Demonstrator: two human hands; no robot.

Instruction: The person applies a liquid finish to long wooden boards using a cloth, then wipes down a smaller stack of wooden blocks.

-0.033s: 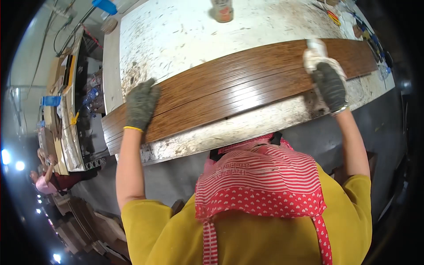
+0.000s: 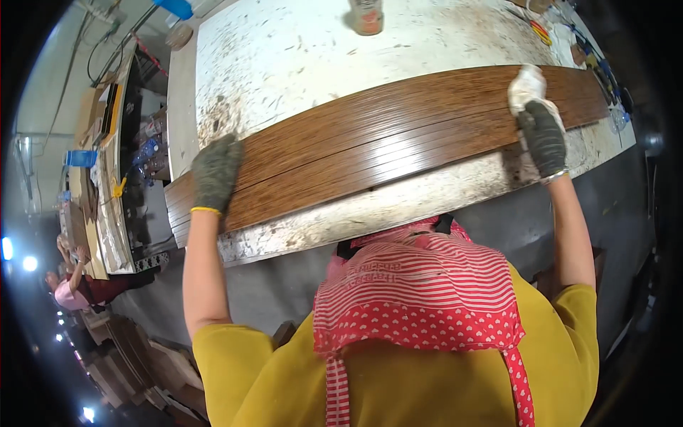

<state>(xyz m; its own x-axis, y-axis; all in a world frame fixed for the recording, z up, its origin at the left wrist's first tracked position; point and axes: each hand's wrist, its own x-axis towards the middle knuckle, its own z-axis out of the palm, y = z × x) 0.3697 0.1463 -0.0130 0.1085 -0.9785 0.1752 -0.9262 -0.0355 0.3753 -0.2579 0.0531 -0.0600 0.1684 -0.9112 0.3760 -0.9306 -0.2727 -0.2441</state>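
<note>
A long brown wooden board with fine grooves lies across the white worktable. My left hand, in a dark grey glove with a yellow cuff, grips the board's left part, its fingertips at the far edge. A white cloth is bunched in my right hand, which wears a similar dark glove. That cloth presses on the board's top near its right end. The glove hides part of the cloth, and the underside of my left hand is out of sight.
The stained worktable extends beyond the board. A bottle-like container stands at its far side, with a yellow-and-red-handled tool at the far right. To the left is a cluttered shelf; another person is farther off.
My right hand has slid a little to the right along the board with the cloth. My left hand has shifted slightly left.
</note>
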